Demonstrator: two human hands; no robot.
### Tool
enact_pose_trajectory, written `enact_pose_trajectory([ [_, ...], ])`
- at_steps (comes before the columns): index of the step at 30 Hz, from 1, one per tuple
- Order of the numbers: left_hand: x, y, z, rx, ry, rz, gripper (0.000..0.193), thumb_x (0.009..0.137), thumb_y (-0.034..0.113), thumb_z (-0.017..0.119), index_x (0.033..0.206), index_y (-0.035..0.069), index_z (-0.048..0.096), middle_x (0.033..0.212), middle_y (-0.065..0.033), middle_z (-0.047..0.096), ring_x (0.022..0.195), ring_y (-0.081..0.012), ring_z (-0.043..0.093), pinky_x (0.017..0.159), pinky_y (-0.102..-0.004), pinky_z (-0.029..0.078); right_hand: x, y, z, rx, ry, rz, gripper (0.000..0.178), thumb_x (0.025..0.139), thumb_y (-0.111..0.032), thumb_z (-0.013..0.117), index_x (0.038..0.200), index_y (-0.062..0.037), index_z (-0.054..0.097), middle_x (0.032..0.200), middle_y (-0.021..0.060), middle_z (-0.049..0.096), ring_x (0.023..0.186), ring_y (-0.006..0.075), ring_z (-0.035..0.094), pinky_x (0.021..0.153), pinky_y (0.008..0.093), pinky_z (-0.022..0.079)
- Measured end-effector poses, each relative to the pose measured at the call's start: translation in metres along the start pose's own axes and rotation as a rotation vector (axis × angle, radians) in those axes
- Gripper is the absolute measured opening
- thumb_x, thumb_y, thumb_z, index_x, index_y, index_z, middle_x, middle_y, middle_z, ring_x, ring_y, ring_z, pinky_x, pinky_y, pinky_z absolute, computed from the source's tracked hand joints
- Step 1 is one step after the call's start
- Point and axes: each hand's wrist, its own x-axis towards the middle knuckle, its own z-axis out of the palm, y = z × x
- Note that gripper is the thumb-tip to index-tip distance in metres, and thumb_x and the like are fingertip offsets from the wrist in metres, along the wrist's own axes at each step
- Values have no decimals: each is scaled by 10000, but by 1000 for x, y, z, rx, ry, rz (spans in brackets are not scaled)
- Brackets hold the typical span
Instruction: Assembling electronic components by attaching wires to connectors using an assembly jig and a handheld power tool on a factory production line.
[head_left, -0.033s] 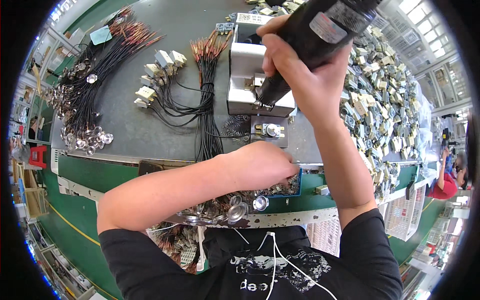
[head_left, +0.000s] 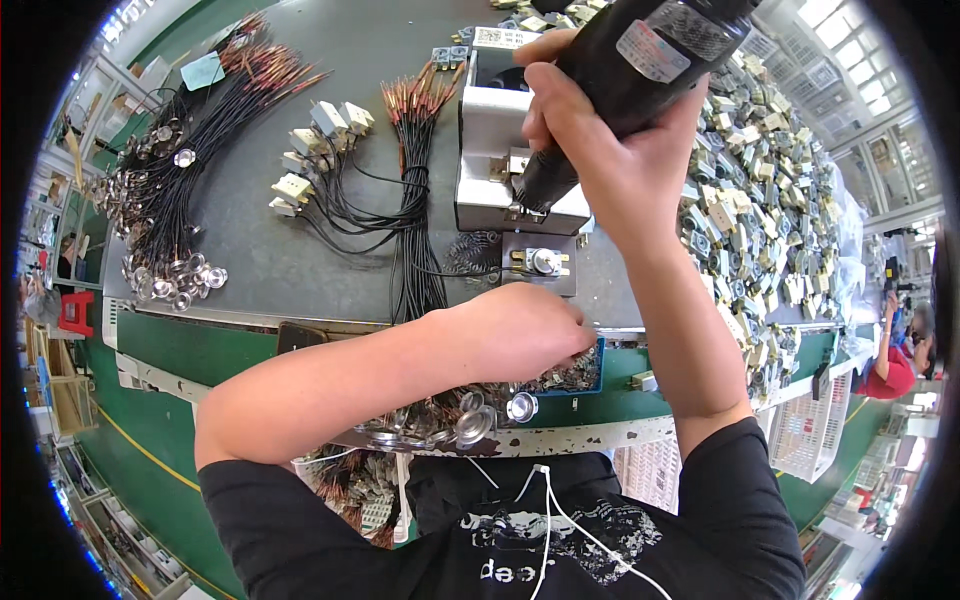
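Note:
My right hand [head_left: 610, 140] is wrapped round a black power screwdriver [head_left: 645, 60], tilted so its narrow end reaches down to the front of a silver-grey box-shaped device [head_left: 478, 190]. My left hand [head_left: 535, 325] is over a blue tray [head_left: 600, 372] of small metal parts at the table's front edge; its fingers point down and are mostly hidden. Just beyond that hand, a small switch-like part with a round metal top [head_left: 545, 261] sits in a block fixture [head_left: 513, 243]. One black wire runs to it from a bundle of black wires [head_left: 412, 240].
A second wire bundle with metal cups [head_left: 170, 220] lies at the left. Wired cream-and-grey connectors [head_left: 330, 120] rest beside the middle bundle. A big heap of similar pieces [head_left: 750, 210] covers the right side. Metal cups [head_left: 475, 422] lie by the front edge. A person in red [head_left: 885, 370] is far right.

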Motion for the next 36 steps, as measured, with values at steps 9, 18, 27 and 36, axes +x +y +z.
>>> enact_pose_trajectory([
  [9, -26, -1, -9, 29, 137, -75, 191, 876, 143, 648, 1045, 55, 664, 896, -120, 640, 857, -342, 688, 773, -463, 563, 0, -18, -1, 196, 111, -152, 98, 938, 59, 667, 1024, 99, 640, 925, 164, 718, 614, 158, 653, 554, 293, 546],
  [18, -27, -1, -7, 8, 166, -86, 183, 867, 127, 651, 1030, 48, 674, 899, -119, 646, 848, -342, 689, 761, -461, 565, -1, 0, -3, -25, 87, -144, 89, 930, 62, 674, 1012, 95, 664, 912, 129, 719, 608, 140, 650, 550, 275, 528],
  [27, -28, 0, -7, 10, 173, -86, 190, 858, 102, 642, 1034, 47, 687, 922, -110, 657, 869, -329, 687, 799, -444, 562, -3, -3, 9, 31, 143, -173, 92, 926, 80, 678, 1011, 89, 644, 917, 129, 719, 618, 140, 658, 553, 264, 534],
  [36, -39, 1, -22, 99, 307, -137, 135, 827, 100, 682, 960, 83, 694, 865, -67, 669, 875, -284, 682, 787, -419, 530, -2, -9, 10, 35, 135, -37, 263, 889, 88, 705, 1112, 34, 576, 920, 96, 701, 719, 133, 676, 616, 262, 551],
])
